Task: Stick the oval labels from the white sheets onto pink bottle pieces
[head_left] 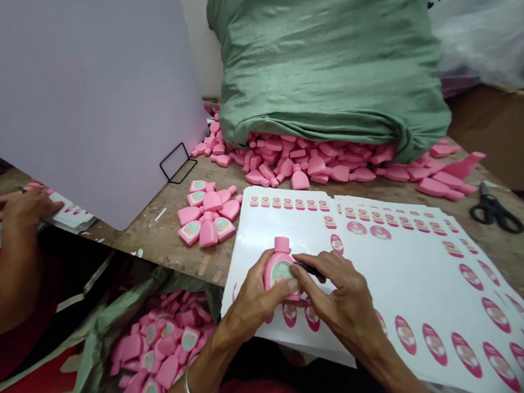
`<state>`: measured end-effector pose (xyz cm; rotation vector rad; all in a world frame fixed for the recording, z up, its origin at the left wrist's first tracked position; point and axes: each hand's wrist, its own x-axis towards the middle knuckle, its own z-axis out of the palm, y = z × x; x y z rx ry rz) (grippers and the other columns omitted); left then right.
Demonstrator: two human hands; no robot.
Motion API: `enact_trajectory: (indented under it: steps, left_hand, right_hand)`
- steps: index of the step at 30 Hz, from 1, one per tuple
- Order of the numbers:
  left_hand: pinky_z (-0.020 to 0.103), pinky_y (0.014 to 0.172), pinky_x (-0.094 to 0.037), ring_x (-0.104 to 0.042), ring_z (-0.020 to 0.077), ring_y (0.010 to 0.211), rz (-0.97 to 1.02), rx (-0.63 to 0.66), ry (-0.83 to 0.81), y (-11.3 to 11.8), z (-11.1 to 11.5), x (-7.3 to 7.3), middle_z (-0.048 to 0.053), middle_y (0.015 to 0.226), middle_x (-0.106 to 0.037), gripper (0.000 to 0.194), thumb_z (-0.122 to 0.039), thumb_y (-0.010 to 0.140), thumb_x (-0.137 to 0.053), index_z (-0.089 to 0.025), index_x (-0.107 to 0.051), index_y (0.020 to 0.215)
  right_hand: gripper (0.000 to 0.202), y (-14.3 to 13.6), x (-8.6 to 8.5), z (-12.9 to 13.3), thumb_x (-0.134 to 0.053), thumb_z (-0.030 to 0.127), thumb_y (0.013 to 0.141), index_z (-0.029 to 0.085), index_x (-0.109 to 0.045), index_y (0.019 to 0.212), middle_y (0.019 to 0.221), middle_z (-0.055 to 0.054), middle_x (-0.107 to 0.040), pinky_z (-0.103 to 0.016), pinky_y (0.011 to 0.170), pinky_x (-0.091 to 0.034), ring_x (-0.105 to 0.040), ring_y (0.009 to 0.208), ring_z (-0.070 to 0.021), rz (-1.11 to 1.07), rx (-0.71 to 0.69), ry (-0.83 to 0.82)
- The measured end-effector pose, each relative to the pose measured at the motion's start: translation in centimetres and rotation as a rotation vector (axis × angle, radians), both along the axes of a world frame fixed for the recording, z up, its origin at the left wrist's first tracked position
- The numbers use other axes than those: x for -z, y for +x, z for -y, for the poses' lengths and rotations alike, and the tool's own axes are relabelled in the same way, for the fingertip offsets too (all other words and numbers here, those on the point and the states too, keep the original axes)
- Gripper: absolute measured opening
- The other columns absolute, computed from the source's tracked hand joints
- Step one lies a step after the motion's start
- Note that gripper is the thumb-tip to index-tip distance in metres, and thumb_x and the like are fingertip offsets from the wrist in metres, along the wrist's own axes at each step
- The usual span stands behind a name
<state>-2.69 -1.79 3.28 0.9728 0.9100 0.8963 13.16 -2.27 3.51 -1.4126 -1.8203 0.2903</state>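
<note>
My left hand (258, 288) is wrapped round a small pink plastic bottle (279, 259), which stands cap up above the sticker sheets. A pale green label covers the bottle's front, and my left thumb presses its lower part. Between the fingers of my right hand (340, 292) is a slim black tool (310, 269); its exact kind is hidden. The right thumb touches the label's right edge. Under both hands lie white sheets of stickers (282, 220), with pink oval and small label stickers around large bare areas.
Several pink bottles (209, 231) lie left of the sheets. Behind, a green sack (329, 62) spills more bottles (287, 165). Black scissors (494, 211) rest at right. Below the table edge is an open sack of labelled bottles (161, 353). Past a grey panel (80, 70), another person's hands (25, 203) show.
</note>
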Motion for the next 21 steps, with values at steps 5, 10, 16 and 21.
enact_trajectory:
  steps: [5,10,16,21]
  left_hand:
    - [0.029,0.07,-0.053,-0.058,0.0122,0.073,0.146,0.074,-0.076,-0.4,0.2,-0.4,0.003,0.089,-0.057,0.05,-0.034,0.075,-0.069,-0.017,-0.051,0.118]
    - [0.024,0.066,-0.05,-0.064,0.0142,0.072,0.134,0.19,-0.064,-0.7,1.0,-0.8,0.001,0.08,-0.061,0.042,-0.025,0.072,-0.072,-0.016,-0.054,0.108]
    - [0.024,0.059,-0.05,-0.064,0.014,0.066,0.132,0.056,-0.065,-4.9,0.7,0.2,0.006,0.089,-0.064,0.044,-0.033,0.074,-0.069,-0.015,-0.053,0.11]
    - [0.027,0.071,-0.05,-0.061,0.0158,0.078,-0.693,-0.384,0.418,-13.3,-5.9,0.6,0.006,0.089,-0.066,0.037,-0.043,0.086,-0.048,-0.014,-0.061,0.107]
  right_hand:
    - [0.052,0.2,-0.6,-0.9,-0.067,0.049,0.071,0.021,-0.06,0.115,0.109,-0.009,-0.066,-0.041,0.082,-0.05,-0.062,0.095,-0.0257,-0.097,0.123,-0.176]
    - [0.066,-0.6,0.2,-2.3,-0.07,0.05,0.063,0.022,-0.056,0.122,0.113,-0.008,-0.064,-0.037,0.081,-0.053,-0.063,0.099,-0.0268,-0.338,-0.103,-0.586]
    - [0.058,0.6,1.6,-5.8,-0.064,0.06,0.067,0.019,-0.063,0.108,0.088,-0.008,-0.069,-0.032,0.064,-0.052,-0.066,0.081,-0.0251,-0.251,0.084,-0.493]
    - [0.046,-2.5,0.6,-9.8,-0.058,0.05,0.077,0.022,-0.06,0.114,0.109,-0.009,-0.066,-0.037,0.084,-0.048,-0.062,0.097,-0.025,0.049,-0.134,-0.333]
